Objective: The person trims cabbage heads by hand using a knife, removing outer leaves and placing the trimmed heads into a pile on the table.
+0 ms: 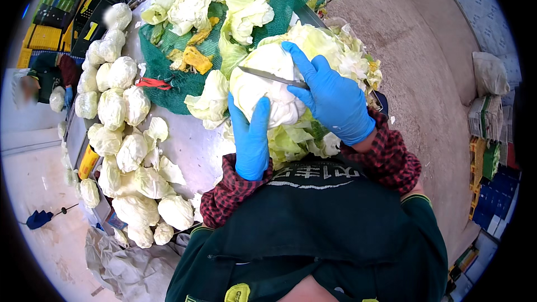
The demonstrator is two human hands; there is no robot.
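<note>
My right hand (pixel 331 96), in a blue glove, is closed around a knife (pixel 268 75) whose blade lies across a pale head of cabbage or lettuce (pixel 262 92). The handle is mostly hidden by the fingers. My left hand (pixel 251 136), also gloved in blue, supports the same head from its near side, thumb and fingers apart against the leaves. Loose green leaves (pixel 293 134) lie beneath and beyond the head. A green mesh sack (pixel 184 96) with a red tie (pixel 154 83) and yellowed leaf scraps (pixel 197 60) on it is spread at the left.
Several trimmed heads (pixel 147 182) are piled along the left of the metal table (pixel 188 134). More leaves (pixel 188 12) lie at the far end. Beyond the table's left side are a co-worker (pixel 52 75) and black crates (pixel 90 21). A white sack (pixel 490 73) stands far right.
</note>
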